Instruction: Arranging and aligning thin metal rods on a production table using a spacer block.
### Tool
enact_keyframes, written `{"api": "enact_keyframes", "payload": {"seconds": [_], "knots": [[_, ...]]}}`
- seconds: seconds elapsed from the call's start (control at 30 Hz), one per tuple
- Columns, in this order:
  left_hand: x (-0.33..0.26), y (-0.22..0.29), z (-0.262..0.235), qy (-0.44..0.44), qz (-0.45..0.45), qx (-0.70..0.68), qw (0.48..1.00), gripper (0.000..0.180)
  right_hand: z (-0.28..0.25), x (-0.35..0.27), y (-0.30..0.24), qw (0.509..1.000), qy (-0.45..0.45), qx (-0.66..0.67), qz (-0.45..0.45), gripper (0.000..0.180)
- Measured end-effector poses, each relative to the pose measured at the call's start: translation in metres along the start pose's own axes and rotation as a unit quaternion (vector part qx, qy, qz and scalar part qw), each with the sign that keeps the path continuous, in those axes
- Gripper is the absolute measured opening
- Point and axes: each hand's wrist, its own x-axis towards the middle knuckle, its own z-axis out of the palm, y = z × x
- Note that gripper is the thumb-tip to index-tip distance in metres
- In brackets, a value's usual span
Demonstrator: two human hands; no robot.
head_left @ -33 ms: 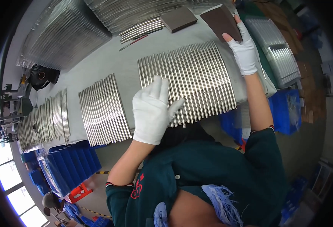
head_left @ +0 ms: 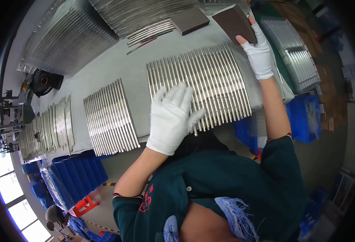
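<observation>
My left hand (head_left: 170,120), in a white glove, lies palm down with fingers stretched out over the left part of a wide row of shiny metal rods (head_left: 214,86). The thumb points to the right across the rods' near ends. My right hand (head_left: 259,54), gloved with bare thumb and index fingertips, grips a dark brown rectangular block (head_left: 235,24) that looks like a sanding sponge. It is held at the far right, beyond the row's far right corner. A similar brown block (head_left: 189,21) rests on the grey-covered table (head_left: 100,66) to its left.
Two more groups of rods, a nearer row (head_left: 109,119) and a farther one (head_left: 50,127), lie to the left. A red-handled thin tool (head_left: 141,45) lies at the back. Stacked clear trays (head_left: 70,38), a black fan (head_left: 44,81) and blue bins (head_left: 78,171) surround the table.
My left hand has shifted slightly to the right over the rods, its fingers spreading a little. My right hand and the brown block have barely moved.
</observation>
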Motion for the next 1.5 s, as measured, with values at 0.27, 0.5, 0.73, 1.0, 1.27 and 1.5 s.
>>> {"api": "enact_keyframes", "payload": {"seconds": [0.27, 0.5, 0.73, 1.0, 1.27, 1.5], "knots": [[0.011, 0.033, 0.020, -0.101, 0.091, -0.138, 0.981, 0.092, 0.000, -0.003, 0.000, 1.000, -0.008, 0.012, -0.005, 0.072], [0.007, 0.039, 0.033, -0.083, 0.071, -0.109, 0.988, 0.083, 0.000, -0.002, 0.004, 1.000, -0.008, 0.002, -0.024, 0.072], [0.002, 0.043, 0.033, -0.069, 0.091, -0.073, 0.991, 0.074, 0.005, -0.009, -0.020, 0.993, -0.109, 0.024, 0.037, 0.069], [-0.001, 0.042, 0.034, -0.004, 0.112, -0.149, 0.982, 0.064, -0.014, -0.014, -0.073, 0.939, -0.306, 0.048, 0.150, 0.065], [0.009, 0.042, 0.020, 0.019, 0.121, -0.169, 0.978, 0.059, -0.017, -0.008, -0.107, 0.880, -0.471, -0.019, 0.063, 0.061], [0.015, 0.040, 0.016, 0.012, 0.125, -0.197, 0.972, 0.053, -0.015, 0.006, -0.115, 0.875, -0.447, 0.055, 0.177, 0.062]]}}
